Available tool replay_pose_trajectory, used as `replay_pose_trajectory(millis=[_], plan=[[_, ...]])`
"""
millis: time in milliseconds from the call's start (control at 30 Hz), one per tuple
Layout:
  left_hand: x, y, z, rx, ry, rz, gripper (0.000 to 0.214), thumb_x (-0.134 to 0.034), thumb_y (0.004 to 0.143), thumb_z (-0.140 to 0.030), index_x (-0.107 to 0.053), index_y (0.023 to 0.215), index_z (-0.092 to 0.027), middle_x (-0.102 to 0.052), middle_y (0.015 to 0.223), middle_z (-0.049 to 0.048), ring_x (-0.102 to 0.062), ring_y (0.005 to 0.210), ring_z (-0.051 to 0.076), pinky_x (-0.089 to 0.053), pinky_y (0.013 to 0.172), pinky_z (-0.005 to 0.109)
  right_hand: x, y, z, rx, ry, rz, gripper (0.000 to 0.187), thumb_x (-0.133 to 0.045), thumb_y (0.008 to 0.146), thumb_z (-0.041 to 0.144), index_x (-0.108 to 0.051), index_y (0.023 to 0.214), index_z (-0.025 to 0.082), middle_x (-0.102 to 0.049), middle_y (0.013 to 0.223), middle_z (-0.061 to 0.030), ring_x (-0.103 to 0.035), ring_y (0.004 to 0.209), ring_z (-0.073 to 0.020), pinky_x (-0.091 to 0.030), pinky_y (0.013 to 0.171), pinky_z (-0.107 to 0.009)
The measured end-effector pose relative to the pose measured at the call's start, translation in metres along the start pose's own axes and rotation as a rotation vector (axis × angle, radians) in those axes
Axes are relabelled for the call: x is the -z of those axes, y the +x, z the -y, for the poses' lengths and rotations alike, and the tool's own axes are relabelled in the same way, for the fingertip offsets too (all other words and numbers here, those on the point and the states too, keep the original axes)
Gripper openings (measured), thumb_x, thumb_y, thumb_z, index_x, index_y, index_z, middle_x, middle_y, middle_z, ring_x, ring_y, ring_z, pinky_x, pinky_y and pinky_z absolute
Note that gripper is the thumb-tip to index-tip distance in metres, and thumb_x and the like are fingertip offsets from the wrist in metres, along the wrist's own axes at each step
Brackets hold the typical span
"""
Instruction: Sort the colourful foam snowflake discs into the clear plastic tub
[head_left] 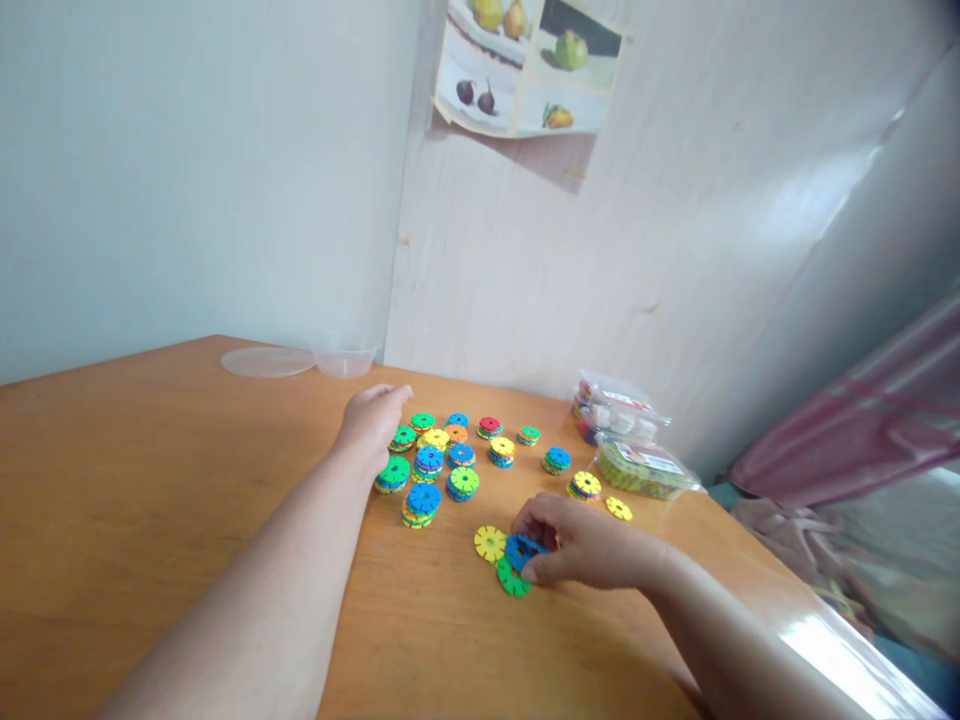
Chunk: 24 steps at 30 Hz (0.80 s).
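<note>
My right hand (577, 540) is closed, thumb and fingers pinching a blue notched disc (519, 552) just over the table. Under or against it lie a green notched disc (511, 578) and a yellow notched disc (490, 543). Farther off, my left hand (375, 425) reaches out with fingers stretched, at the left edge of several small stacks of coloured discs. Closest to it are a stack topped in green (403, 436) and another green-topped stack (393, 472). Whether its palm touches them I cannot tell. A blue-topped stack (423, 500) stands nearest me.
At the back left are a clear plastic tub (343, 362) and its flat lid (266, 362). Clear packs (622, 410) and a green-filled pack (645, 468) sit at the right edge of the wooden table (187, 480). A single yellow disc (619, 509) lies near them.
</note>
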<state>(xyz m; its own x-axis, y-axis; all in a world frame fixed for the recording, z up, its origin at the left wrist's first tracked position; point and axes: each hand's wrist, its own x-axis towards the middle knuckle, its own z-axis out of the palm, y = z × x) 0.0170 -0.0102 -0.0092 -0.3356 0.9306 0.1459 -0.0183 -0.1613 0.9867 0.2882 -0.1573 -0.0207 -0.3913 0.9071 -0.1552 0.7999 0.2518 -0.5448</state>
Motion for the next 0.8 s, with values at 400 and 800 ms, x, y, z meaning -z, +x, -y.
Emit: replay_pose_trajectory(millis=[400,800], plan=[[0.001,0.002,0.000,0.015,-0.026,0.012,0.022,-0.068,0.062,-0.037,-0.064,0.069,-0.017,-0.065,0.075,0.0031,-0.056,0.078,0.019,-0.038,0.064,0.029,0.011,0.016,0.003,0.044,-0.022,-0.098,0.012,-0.060,0.085,0.026,-0.069,0.087,0.018,-0.067,0.082,-0.0017,-0.059,0.075,-0.0152,-0.044,0.067,-0.027],[0.001,0.005,0.004,-0.001,-0.036,0.010,0.022,-0.067,0.063,-0.038,-0.064,0.068,-0.017,-0.065,0.075,0.0030,-0.057,0.076,0.019,-0.038,0.064,0.030,-0.012,0.070,0.062,0.023,0.370,-0.161,0.007,-0.052,0.088,0.021,-0.058,0.085,0.019,-0.058,0.065,0.0031,-0.059,0.058,-0.0099,-0.045,0.048,-0.019]])
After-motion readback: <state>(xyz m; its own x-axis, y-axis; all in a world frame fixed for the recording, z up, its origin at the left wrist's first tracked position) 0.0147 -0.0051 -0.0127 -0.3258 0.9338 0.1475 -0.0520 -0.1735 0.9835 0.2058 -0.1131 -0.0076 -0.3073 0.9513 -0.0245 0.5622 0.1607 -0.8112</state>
